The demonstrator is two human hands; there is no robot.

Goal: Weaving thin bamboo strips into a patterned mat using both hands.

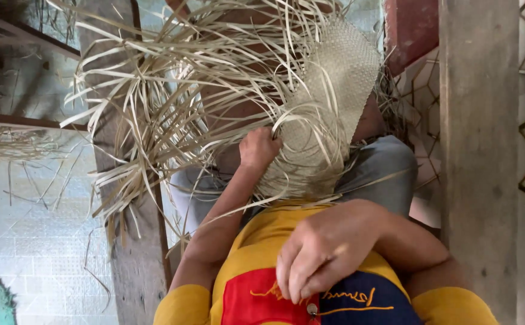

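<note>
While the left hand (259,148) pinches loose strands at the woven straw piece (335,90) over the lap, the right hand (326,250) rests curled, empty, on the shirt (256,295). Judged light, pliable; woven edge grips best.

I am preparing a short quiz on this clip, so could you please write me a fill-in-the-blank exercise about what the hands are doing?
1. The left hand grips the pale ____ strands of the woven piece.
2. The right hand rests on the person's ____.
3. The loose strands fan out from the ____ panel.

Missing words: straw; shirt; woven
</note>
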